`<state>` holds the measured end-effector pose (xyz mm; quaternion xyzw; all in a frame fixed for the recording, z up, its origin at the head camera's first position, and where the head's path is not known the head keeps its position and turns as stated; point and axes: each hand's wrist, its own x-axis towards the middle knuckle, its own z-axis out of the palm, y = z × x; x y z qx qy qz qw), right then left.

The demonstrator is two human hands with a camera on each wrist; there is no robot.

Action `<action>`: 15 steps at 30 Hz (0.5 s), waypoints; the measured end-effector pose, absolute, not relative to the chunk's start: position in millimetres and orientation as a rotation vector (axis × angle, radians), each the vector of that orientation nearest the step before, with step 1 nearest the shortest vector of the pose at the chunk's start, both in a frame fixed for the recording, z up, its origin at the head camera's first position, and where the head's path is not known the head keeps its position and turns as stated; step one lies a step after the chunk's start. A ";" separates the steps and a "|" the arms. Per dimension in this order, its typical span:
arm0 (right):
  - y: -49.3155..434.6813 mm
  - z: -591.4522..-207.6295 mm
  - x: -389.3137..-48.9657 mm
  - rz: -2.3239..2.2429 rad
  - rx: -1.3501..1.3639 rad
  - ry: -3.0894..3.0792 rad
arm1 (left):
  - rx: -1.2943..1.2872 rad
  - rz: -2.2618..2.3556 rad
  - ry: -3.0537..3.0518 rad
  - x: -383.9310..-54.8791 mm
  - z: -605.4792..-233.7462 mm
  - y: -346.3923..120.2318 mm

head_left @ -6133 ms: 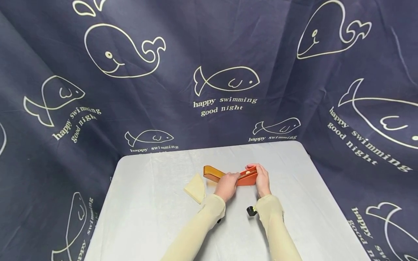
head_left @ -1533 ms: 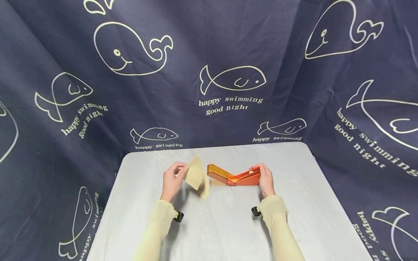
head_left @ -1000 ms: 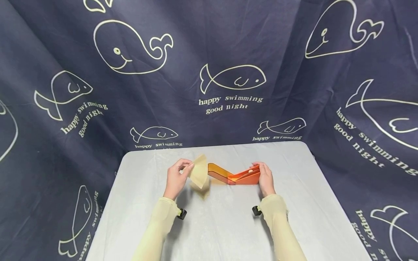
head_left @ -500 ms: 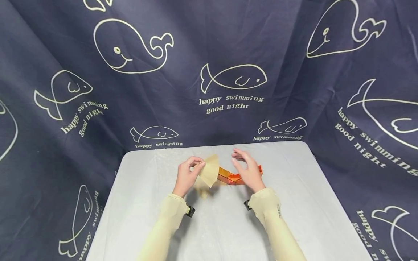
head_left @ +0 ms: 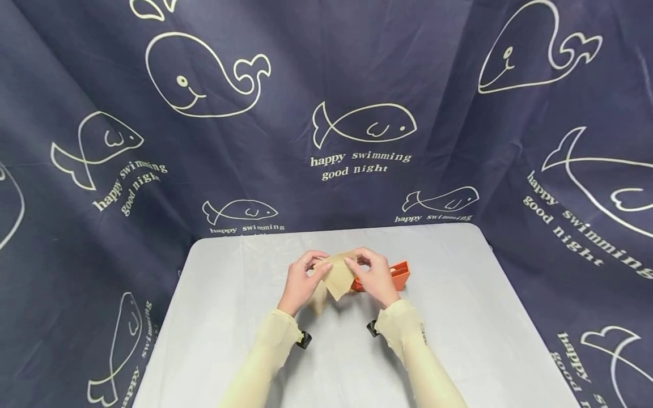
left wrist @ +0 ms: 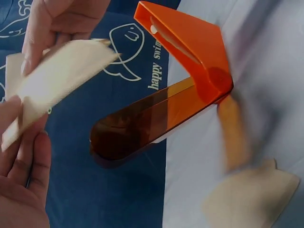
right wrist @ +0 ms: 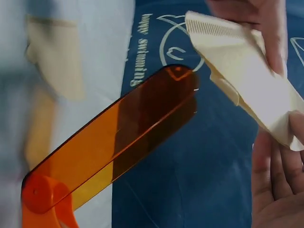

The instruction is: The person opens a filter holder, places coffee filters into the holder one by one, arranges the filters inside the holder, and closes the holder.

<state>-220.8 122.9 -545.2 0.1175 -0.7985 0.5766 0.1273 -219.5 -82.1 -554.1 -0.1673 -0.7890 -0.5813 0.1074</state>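
Note:
A fan-shaped paper coffee filter (head_left: 339,279) is held up above the table between both hands. The left hand (head_left: 300,283) pinches its left side, thumb in front. On its right side, the right hand (head_left: 376,277) pinches it, thumb also in front. In the right wrist view the filter (right wrist: 247,71) shows a crimped edge, and a narrow flap stands off one side. Just behind the right hand is an orange case (head_left: 401,275), partly covered in the head view. Its see-through amber lid (left wrist: 142,123) is swung out in the left wrist view.
Another beige filter piece (right wrist: 61,61) lies on the table below the hands, blurred in the left wrist view. A pale cloth covers the table (head_left: 229,317). Dark blue curtains (head_left: 285,68) with whale and fish prints surround it on several sides.
The left hand has lifted the filter off the table and carried it right. The right hand has let go of the orange case, moved left and taken the filter's other side.

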 end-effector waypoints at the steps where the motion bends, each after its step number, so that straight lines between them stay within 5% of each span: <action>1: 125.2 -544.0 -221.4 1.683 0.330 -2.304 | -0.491 -1.740 -2.312 -219.1 -554.7 -81.2; 15: 137.9 -531.7 -220.1 1.879 0.180 -2.216 | -0.447 -1.707 -2.374 -210.9 -565.4 -73.1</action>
